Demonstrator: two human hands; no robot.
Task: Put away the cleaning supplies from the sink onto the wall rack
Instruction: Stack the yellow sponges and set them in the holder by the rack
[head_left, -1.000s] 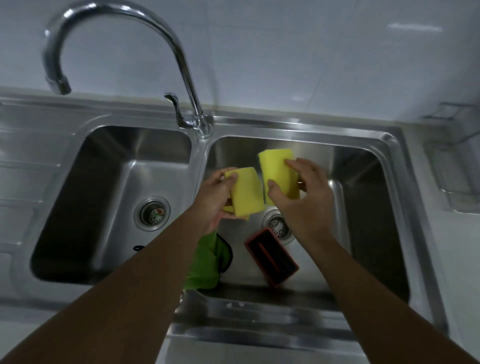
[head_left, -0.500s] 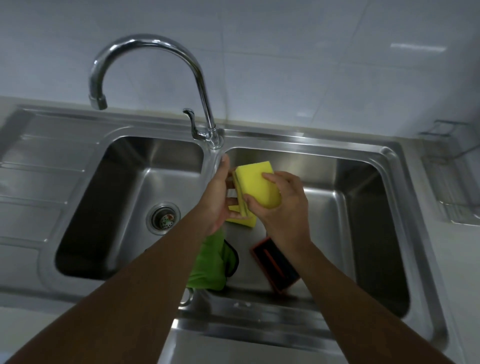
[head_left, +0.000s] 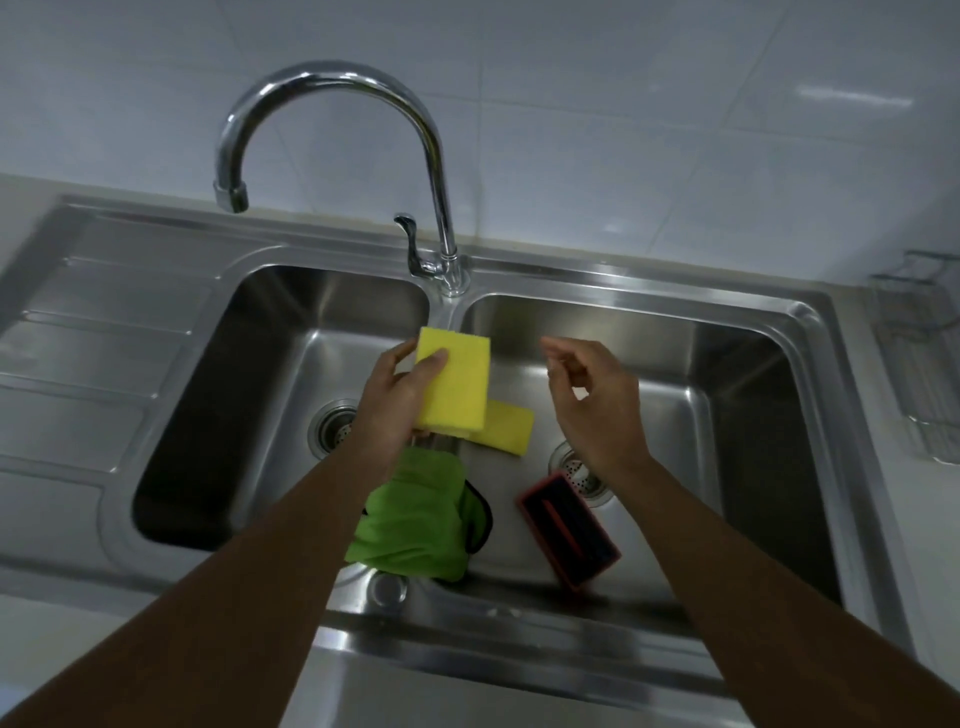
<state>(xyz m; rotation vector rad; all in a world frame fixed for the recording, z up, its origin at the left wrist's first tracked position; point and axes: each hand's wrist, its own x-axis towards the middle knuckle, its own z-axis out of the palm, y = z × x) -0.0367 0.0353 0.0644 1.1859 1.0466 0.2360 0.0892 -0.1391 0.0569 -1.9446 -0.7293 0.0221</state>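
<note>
The left hand (head_left: 392, 400) holds a yellow sponge (head_left: 454, 383) upright above the divider of the double sink (head_left: 800, 322), thumb on its front face, fingers behind; this grip is closed on the sponge. A second yellow sponge (head_left: 506, 427) shows just below and behind the first; whether the left hand also holds it or it lies in the basin cannot be told. The right hand (head_left: 592, 402) hovers over the right basin, its grip loosely open and holding nothing. In the right basin a green cloth (head_left: 413, 519) lies bunched at the near-left corner, and a red-and-black scrubber (head_left: 569, 530) lies beside the drain (head_left: 584, 470). The left basin holds only its drain. A wire rack (head_left: 922, 358) is mounted at far right. The faucet (head_left: 332, 150) arches over the left basin.
</note>
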